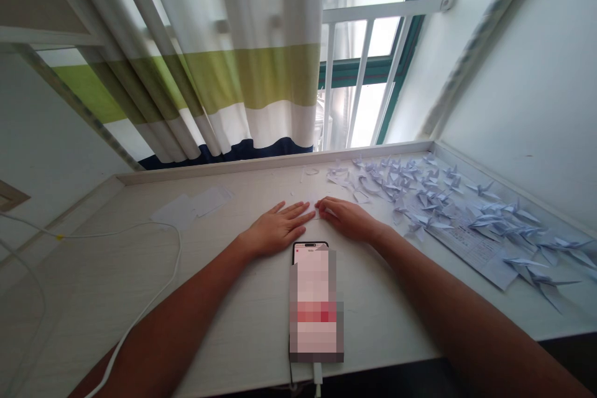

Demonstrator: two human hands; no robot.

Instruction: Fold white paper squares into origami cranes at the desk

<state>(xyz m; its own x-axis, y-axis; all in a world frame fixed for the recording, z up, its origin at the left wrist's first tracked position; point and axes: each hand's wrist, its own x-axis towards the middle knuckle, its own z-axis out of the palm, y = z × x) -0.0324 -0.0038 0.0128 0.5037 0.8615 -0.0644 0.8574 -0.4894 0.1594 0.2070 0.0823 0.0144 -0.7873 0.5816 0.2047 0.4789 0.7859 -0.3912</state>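
Note:
My left hand (280,228) lies flat on the white desk with its fingers spread, and the fingertips press on a small piece of white paper (318,214). Facing it from the other side, my right hand (347,217) has its fingers curled together at the edge of that paper. Most of the piece is covered by my fingers, so its folds are hard to make out. Just below the hands a phone (313,305) lies screen up, with a white cable plugged into its lower end.
Many folded paper cranes (420,186) crowd the right side of the desk (224,323), some on a printed sheet (476,249). Flat paper sheets (191,206) lie at left. A white cord (175,261) crosses by my left arm. Behind are a raised desk edge, curtain (242,74) and window bars.

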